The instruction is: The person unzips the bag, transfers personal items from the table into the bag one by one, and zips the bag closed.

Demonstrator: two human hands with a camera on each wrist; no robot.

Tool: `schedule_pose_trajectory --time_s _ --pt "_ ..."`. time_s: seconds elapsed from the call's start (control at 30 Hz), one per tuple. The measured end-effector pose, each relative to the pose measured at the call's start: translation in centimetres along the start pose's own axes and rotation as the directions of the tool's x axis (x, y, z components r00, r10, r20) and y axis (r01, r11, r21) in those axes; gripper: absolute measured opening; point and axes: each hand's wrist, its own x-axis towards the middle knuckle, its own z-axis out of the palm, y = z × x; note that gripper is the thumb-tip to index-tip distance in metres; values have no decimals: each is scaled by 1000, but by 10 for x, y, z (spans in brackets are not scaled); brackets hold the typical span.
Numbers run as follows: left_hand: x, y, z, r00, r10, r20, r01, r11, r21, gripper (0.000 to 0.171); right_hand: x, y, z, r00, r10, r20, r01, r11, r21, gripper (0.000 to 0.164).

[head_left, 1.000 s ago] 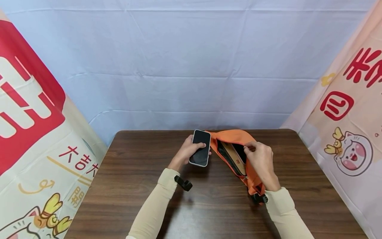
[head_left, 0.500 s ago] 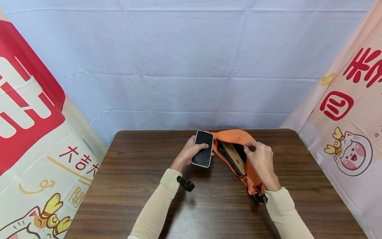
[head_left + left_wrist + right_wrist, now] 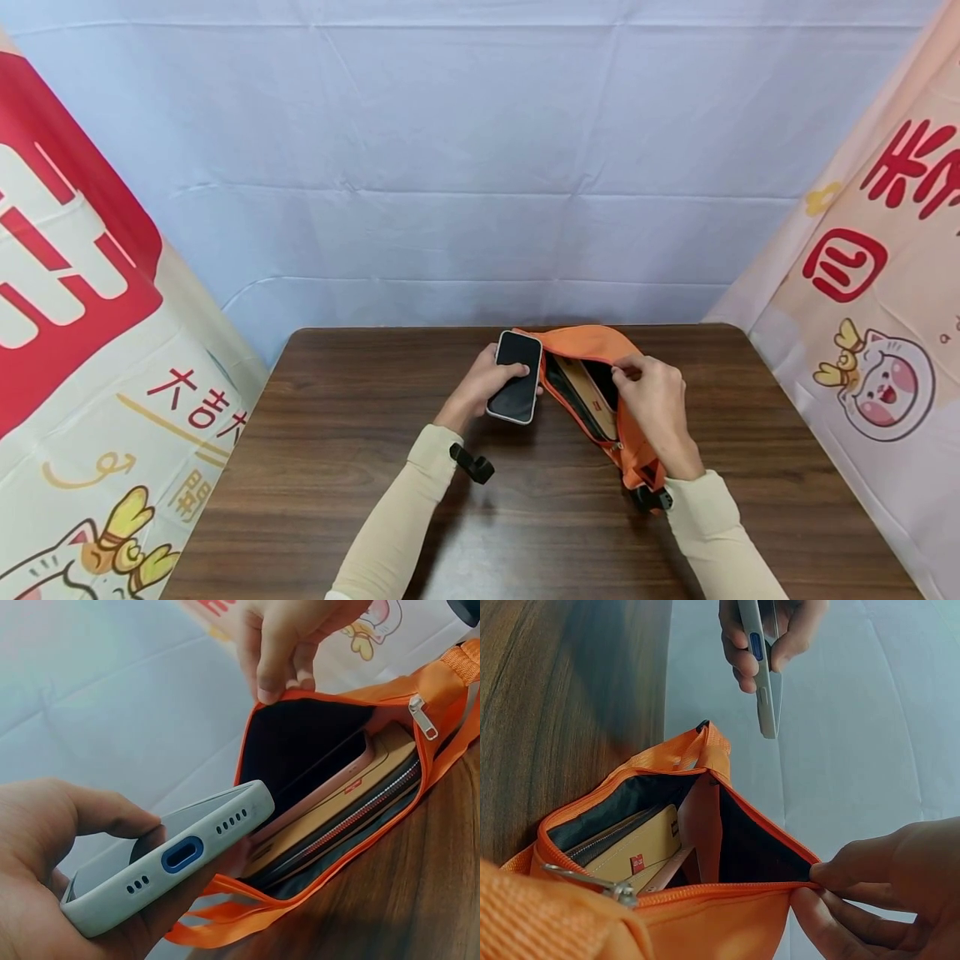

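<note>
My left hand (image 3: pixel 477 383) grips a smartphone (image 3: pixel 516 398) in a pale case, thumb across its dark screen, just left of an orange waist bag (image 3: pixel 588 340). In the left wrist view the phone's bottom edge, with a blue-rimmed port, overlaps the bag's mouth. My right hand (image 3: pixel 660 404) pinches the rim of the bag's opening (image 3: pixel 780 885) between thumb and fingers, pulling it wide. Inside the dark lining stand a tan flat item (image 3: pixel 630 851) with a small red tag, a dark zippered pouch (image 3: pixel 352 821) and a thin pink-edged item (image 3: pixel 319 795).
The bag lies on a brown wooden table (image 3: pixel 337 417), near its back edge. Behind the table hangs a pale blue cloth (image 3: pixel 450 150). Printed cloths line the left (image 3: pixel 82 350) and right (image 3: pixel 862 350) sides. A zip pull (image 3: pixel 423 718) hangs at one end of the bag's opening.
My left hand has shifted slightly right and nearer to me, bringing the smartphone closer to the bag's opening. The right hand and the bag keep their place.
</note>
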Motion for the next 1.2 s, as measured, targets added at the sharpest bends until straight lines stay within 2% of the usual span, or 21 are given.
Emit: schedule_pose_trajectory --time_s 0.2,0.6,1.2 --pt "1 -4 3 1000 -2 11 2 1000 19 50 0 0 1 1000 -3 -1 3 1000 2 7" --pt "3 -13 8 999 -18 31 18 1000 -8 50 0 -1 1 1000 -4 -10 4 1000 -3 7" --pt "13 -20 16 999 -16 43 17 1000 -19 50 0 1 3 1000 -7 -13 7 1000 -2 7"
